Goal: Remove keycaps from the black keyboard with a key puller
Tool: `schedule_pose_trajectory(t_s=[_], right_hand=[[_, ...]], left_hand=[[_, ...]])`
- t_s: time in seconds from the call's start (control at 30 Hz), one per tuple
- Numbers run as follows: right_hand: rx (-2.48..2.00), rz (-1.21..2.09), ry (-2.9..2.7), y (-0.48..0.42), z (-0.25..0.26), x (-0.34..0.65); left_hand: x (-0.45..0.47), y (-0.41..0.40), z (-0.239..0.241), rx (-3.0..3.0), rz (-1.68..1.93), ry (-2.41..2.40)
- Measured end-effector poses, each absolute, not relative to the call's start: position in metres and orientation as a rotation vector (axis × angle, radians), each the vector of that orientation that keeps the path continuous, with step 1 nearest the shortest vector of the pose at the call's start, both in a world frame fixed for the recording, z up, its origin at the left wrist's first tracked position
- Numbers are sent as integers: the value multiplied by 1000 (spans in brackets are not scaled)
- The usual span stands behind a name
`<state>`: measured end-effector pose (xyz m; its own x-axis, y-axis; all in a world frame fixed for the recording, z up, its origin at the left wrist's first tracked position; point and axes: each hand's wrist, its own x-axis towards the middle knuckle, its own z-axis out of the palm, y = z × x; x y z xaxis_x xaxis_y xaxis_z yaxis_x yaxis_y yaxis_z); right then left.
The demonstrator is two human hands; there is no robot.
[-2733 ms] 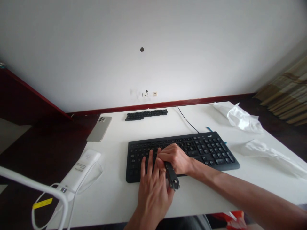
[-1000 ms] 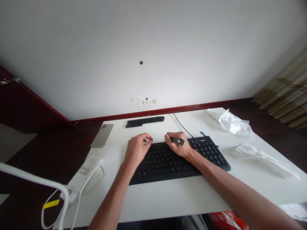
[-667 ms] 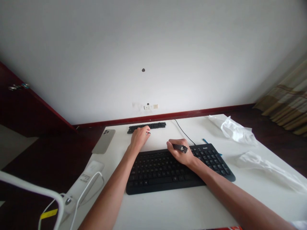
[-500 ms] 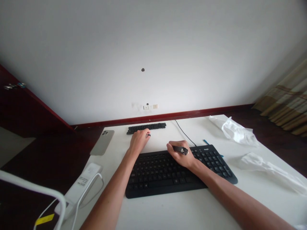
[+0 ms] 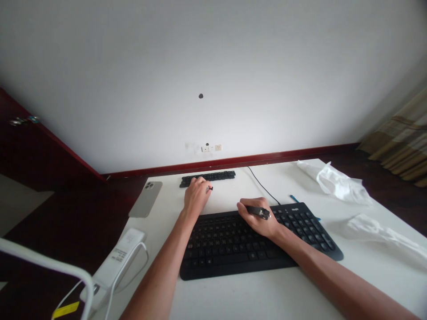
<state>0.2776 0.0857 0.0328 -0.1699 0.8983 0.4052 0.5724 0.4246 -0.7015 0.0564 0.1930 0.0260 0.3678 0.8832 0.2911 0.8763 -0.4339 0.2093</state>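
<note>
A black keyboard point(image 5: 300, 231) lies on the white table point(image 5: 253, 298) in front of me. My right hand point(image 5: 258, 218) rests on its upper middle rows, closed round a small black tool point(image 5: 259, 212). My left hand point(image 5: 196, 195) reaches past the keyboard's far edge, fingers pinched on a small black keycap point(image 5: 210, 188). Just beyond that hand, loose black keycaps point(image 5: 220, 176) lie in rows near the table's far edge.
A grey phone point(image 5: 146, 205) lies face down at the table's left edge. A white device with a looped white cable point(image 5: 115, 262) sits at the near left. Crumpled white plastic point(image 5: 340, 184) lies at the right, with more point(image 5: 376, 229) nearer. The keyboard's cable point(image 5: 262, 186) runs back.
My left hand left the keyboard's lower rows and reached forward to the rows of loose keycaps, pinching a keycap. My right hand moved up the keyboard with the tool.
</note>
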Motion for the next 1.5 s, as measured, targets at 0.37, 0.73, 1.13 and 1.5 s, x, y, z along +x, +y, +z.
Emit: schedule_pose_trajectory(t_s=[0.37,0.73,1.13,1.5], right_hand=[[-1248,504,-1876,86,33,277],[-1246,521,-1898,86,31,278],[-1241,515,-1911,86,31,278],[-1299,522,-1796,88,38,278]], left_hand=[[52,200,23,2622,745,1775],[51,203,16,2591,760,1831],[51,202,17,2594,727,1850],[58,191,39,2551,815,1732]])
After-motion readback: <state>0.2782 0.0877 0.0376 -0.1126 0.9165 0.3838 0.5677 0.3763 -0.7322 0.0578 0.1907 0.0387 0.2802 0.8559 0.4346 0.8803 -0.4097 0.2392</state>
